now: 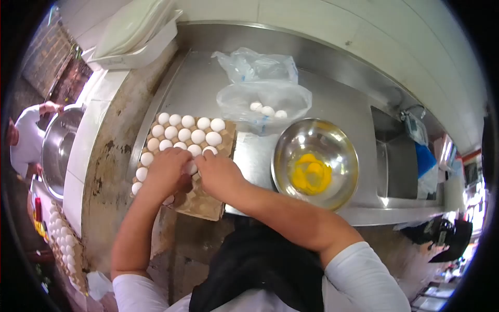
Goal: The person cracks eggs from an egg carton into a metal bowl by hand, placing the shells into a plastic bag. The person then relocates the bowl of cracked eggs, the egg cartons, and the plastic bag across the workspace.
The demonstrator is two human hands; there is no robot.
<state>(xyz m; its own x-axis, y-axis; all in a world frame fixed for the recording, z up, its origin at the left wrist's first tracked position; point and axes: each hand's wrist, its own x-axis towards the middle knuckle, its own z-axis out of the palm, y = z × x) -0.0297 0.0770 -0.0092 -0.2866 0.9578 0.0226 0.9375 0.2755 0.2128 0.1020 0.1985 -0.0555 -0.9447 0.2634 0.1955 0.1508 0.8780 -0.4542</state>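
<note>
A cardboard tray [200, 205] of white eggs [188, 121] lies on the steel counter, its near right cells bare. Over the middle of it, my left hand [167, 170] has its fingers curled at an egg [192, 167]. My right hand [221, 174] reaches in from the other side, fingers bent down at the same egg and close to its neighbours. The palms hide part of the tray, and how firmly each hand grips is hard to see. To the right, a steel bowl [340, 151] holds several yellow yolks [311, 174].
Behind the bowl lies a clear plastic bag [234, 101] with several white shells or eggs [267, 111]. A sink [397, 161] is at the right. Left of the ledge, a person [26, 135] handles a large steel bowl [52, 151], near another egg tray [62, 242].
</note>
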